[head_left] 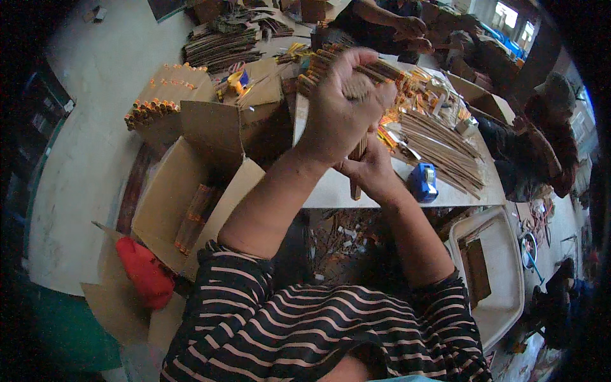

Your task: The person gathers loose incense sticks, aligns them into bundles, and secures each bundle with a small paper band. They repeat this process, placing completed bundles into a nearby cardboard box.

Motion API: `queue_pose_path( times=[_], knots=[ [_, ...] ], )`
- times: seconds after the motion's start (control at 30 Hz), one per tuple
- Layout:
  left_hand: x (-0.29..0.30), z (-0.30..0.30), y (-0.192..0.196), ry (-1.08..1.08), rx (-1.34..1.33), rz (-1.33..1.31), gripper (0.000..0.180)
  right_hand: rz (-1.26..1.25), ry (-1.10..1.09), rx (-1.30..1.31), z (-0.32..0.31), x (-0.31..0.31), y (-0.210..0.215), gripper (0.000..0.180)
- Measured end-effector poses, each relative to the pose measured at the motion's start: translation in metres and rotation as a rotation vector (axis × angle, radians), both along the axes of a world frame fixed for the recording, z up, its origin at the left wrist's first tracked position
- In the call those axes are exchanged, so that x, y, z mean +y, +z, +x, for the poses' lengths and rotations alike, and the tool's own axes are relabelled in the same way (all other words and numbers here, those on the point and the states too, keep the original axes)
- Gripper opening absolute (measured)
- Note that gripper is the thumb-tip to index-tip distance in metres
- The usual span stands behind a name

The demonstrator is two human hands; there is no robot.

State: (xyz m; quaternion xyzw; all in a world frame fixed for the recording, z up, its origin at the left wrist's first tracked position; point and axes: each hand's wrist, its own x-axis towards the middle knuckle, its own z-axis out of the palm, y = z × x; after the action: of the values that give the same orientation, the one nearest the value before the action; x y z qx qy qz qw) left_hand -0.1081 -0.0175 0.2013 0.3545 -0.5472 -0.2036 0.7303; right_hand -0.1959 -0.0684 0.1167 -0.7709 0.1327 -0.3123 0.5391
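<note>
Holding a bundle of thin brown sticks (360, 151) between both hands, above the near edge of the white table (324, 191).
Gripping its upper end with the curled fingers of the left hand (349, 99), and closing around it lower with the right hand (377, 169). To the right, showing a blue tape dispenser (424, 183) and loose brown sticks (442, 146); to the left, an open cardboard box (159, 200).

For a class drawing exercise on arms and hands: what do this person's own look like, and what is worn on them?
The left hand and right hand wear no gloves; both forearms are bare, with no watch visible. The black, pale-striped sleeves end near the elbows.
</note>
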Motion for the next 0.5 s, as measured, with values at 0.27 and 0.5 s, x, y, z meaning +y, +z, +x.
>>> queue_pose_path(
  times=[0.27,0.5],
  knots=[
    [-0.021,0.008,-0.032,0.169,-0.023,0.107,0.045,-0.027,-0.055,0.051,0.012,-0.013,-0.017,0.036],
    [-0.014,0.004,-0.025,0.139,-0.042,0.139,0.054,0.201,-0.011,0.052,0.01,-0.008,-0.008,0.03]
  ],
)
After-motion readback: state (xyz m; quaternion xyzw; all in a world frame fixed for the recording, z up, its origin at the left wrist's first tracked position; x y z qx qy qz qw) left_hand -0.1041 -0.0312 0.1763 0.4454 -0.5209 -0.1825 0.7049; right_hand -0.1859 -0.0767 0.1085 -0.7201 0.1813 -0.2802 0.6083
